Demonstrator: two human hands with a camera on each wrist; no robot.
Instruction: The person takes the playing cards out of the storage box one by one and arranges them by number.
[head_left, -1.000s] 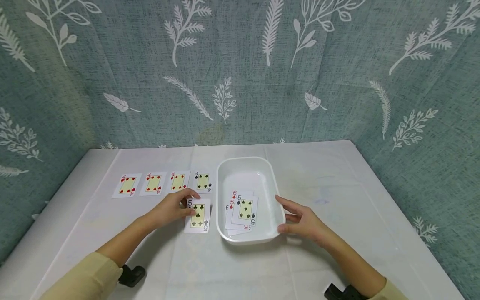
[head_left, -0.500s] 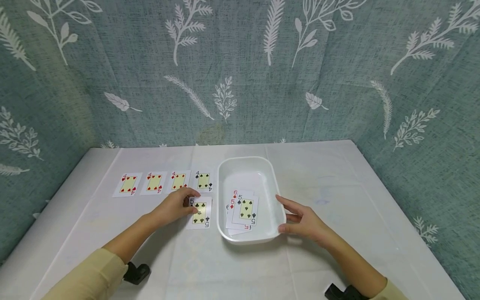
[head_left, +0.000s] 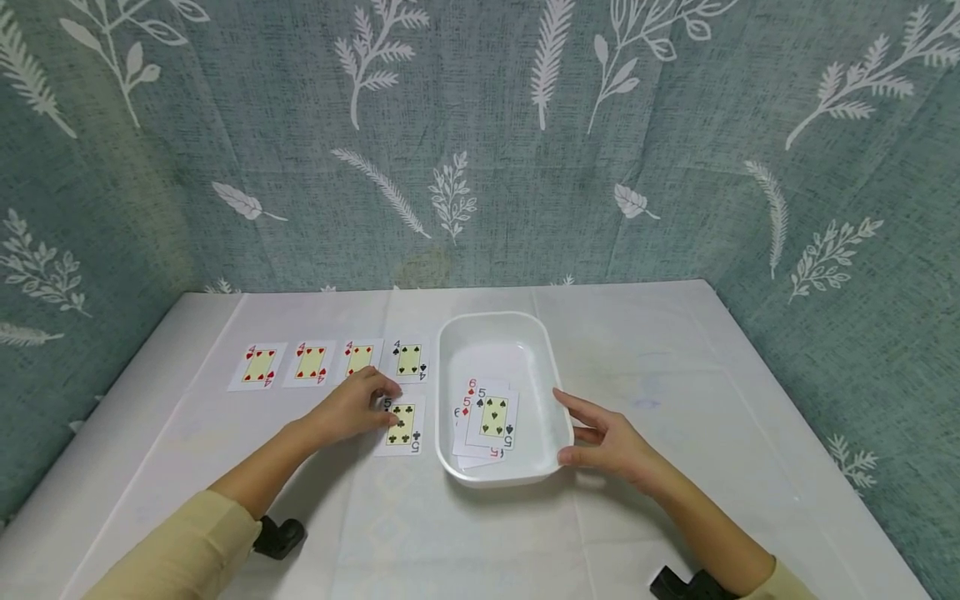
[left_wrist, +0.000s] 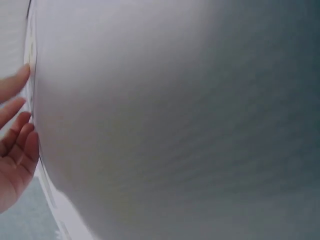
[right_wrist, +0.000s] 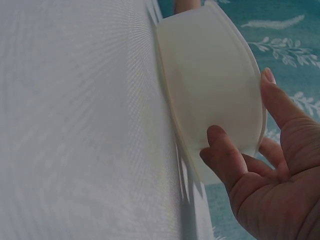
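Observation:
In the head view my left hand (head_left: pixel 354 410) holds a five of clubs playing card (head_left: pixel 403 435) at its upper left, thumb on the face and index finger by the top edge. The card lies close over the cloth, below a row of four-value cards ending in a four of spades (head_left: pixel 409 361). My right hand (head_left: pixel 607 446) grips the right side of a white tray (head_left: pixel 558 421), fingertips on the rim and outer wall, as the right wrist view of the tray wall (right_wrist: pixel 205 80) shows. Inside the tray, a five of spades (head_left: pixel 492 417) tops overlapping red-marked cards.
Two fours of hearts (head_left: pixel 258 367) and a four of diamonds (head_left: pixel 358 358) continue the row leftward. A white cloth (head_left: pixel 465 550) covers the table. Leaf-patterned fabric (head_left: pixel 300 192) rises behind it and along the sides.
The left hand has shifted the five of clubs slightly away from the person and right, closer under the four of spades. The right hand and tray stay in place.

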